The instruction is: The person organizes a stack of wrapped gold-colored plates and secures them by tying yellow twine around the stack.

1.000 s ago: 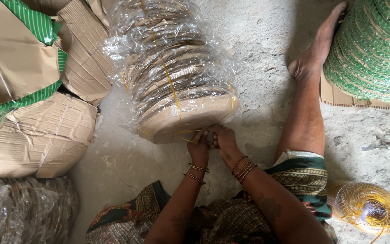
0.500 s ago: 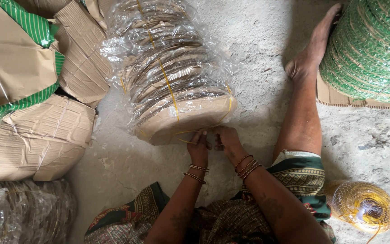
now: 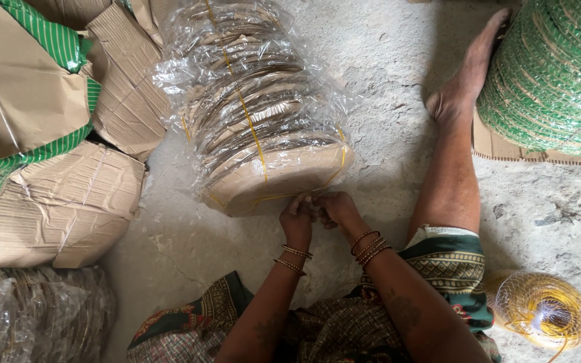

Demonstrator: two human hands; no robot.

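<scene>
Fingertips [image 3: 307, 202] hidden against wrapped stack [image 3: 263, 128].

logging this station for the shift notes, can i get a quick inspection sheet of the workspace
surface: rough grey concrete floor, dusty and cracked
job's things: plastic-wrapped stack of discs lying tilted, bound with yellow twine
clutter: cardboard-wrapped bundles with green straps; another plastic-wrapped bundle
grippers: left hand and right hand together at the twine on the stack's near rim, fingers pinched
cables: nothing seen
surroundings: yellow twine ball; green rope coil; person's bare leg
</scene>
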